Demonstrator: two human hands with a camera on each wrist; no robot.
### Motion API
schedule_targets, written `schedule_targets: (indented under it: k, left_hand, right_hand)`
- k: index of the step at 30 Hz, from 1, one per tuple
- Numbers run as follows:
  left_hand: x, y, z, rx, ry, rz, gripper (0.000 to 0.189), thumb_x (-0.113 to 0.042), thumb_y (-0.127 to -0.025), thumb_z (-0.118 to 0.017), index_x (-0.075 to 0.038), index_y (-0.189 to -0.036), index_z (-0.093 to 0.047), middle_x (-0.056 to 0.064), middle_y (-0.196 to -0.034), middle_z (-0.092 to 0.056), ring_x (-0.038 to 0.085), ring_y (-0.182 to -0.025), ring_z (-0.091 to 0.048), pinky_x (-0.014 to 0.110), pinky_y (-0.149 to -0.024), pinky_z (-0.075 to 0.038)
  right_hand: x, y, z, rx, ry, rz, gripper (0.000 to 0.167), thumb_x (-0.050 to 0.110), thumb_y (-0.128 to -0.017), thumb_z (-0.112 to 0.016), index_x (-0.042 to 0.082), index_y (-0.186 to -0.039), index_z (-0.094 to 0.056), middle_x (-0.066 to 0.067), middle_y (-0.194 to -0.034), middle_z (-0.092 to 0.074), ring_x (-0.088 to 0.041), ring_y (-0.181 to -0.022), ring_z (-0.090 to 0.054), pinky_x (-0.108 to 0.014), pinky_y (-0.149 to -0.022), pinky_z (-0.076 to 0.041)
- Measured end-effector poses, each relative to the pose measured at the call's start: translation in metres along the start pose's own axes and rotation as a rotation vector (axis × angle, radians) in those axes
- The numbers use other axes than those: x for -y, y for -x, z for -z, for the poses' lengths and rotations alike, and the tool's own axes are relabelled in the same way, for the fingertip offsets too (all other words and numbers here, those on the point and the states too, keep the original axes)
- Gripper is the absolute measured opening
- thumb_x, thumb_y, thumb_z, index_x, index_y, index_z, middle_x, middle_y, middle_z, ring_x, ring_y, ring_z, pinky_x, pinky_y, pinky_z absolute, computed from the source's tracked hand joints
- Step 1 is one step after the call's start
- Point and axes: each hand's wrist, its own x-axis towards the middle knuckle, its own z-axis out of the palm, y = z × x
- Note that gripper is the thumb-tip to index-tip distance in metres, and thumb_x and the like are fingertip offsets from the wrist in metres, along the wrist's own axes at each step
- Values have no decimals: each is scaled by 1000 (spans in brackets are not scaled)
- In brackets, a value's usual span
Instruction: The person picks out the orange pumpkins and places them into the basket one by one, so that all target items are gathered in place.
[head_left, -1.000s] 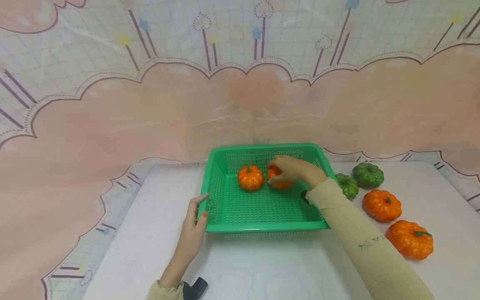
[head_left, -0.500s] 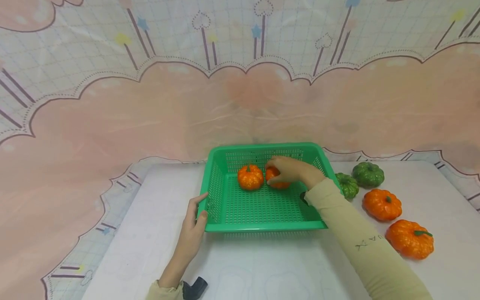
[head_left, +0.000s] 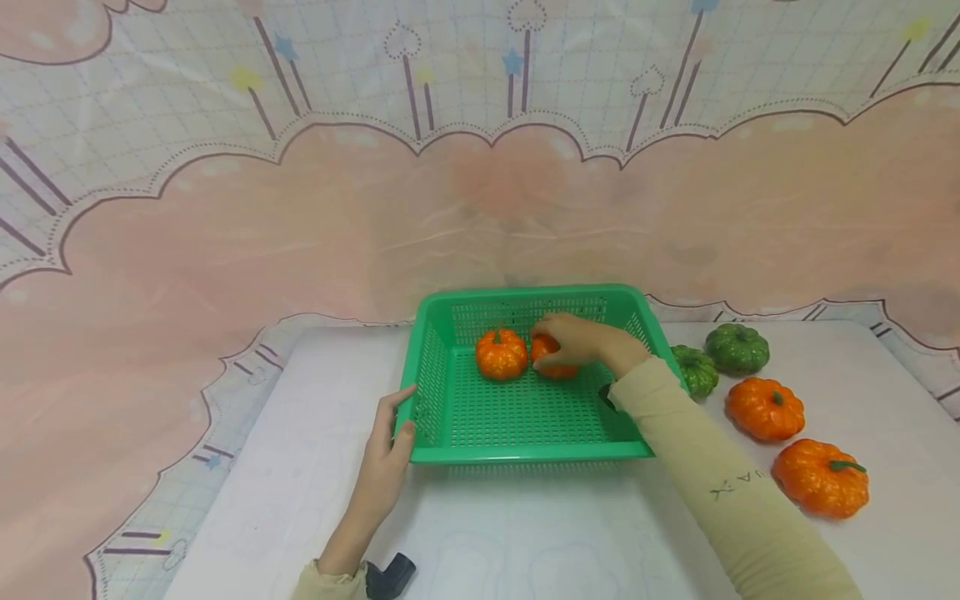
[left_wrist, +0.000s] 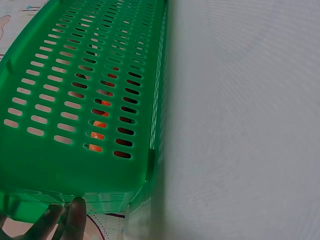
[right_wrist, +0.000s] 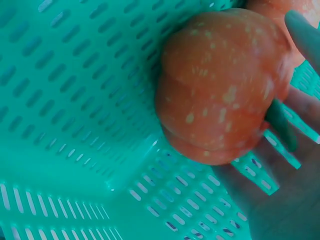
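Green plastic basket (head_left: 532, 453) sits on the white bench (head_left: 345, 367). On head cam I see the R hand (head_left: 576, 340) inside it, fingers curled round an orange pumpkin (right_wrist: 225, 85), just beside a 2nd orange pumpkin (head_left: 501, 356), both nr the back wall. L hand (head_left: 386, 462): thumb + index touch basket's L rim; can't tell if they grip. R of basket: 2 green pumpkins (head_left: 737, 349) & 2 orange ones (head_left: 765, 409).
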Motion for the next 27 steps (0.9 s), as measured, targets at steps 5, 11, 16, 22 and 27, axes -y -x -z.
schedule_targets:
  k: [5, 11, 16, 22, 27]
  left_hand:
    - [0, 1, -1, 3, 14, 2, 45, -10, -106, -34, -12, -151, -31, 18, -163, -19, 39, -151, -15, 60, -118, -21]
    - [1, -1, -3, 4, 23, -4, 44, -12, -107, -34, -12, -151, -31, 17, -162, -20, 38, -151, -16, 59, -118, -23]
    - [-1, -2, -2, 0, 11, -9, 44, -11, -107, -34, -12, -151, -32, 18, -162, -20, 37, -151, -16, 58, -119, -23]
    - [-2, -1, -1, -2, 1, -2, 45, -10, -106, -33, -12, -151, -31, 18, -162, -21, 37, -151, -18, 56, -119, -24]
    - [-3, 0, 0, -4, -1, 6, 45, -9, -106, -33, -12, -151, -31, 18, -162, -21, 37, -151, -18, 56, -119, -24]
  right_hand:
    - [1, 3, 2, -14, -9, 10, 55, 29, -95, -67, -1, -139, -52, -21, -146, -47, -39, -138, -39, -52, -115, -36]
    - [4, 5, 5, -38, 5, 34, 52, 27, -95, -67, -2, -137, -54, -20, -143, -49, -38, -136, -42, -51, -114, -38]
    - [11, 8, 9, -50, 5, 52, 51, 24, -95, -68, -1, -137, -54, -20, -144, -49, -37, -136, -43, -51, -113, -40]
    - [17, 10, 10, -62, 17, 52, 53, 24, -93, -70, 1, -138, -54, -18, -146, -47, -35, -136, -44, -49, -113, -41]
    - [22, 15, 11, -85, 36, 65, 52, 25, -93, -70, 1, -137, -55, -18, -145, -49, -34, -135, -46, -49, -111, -42]
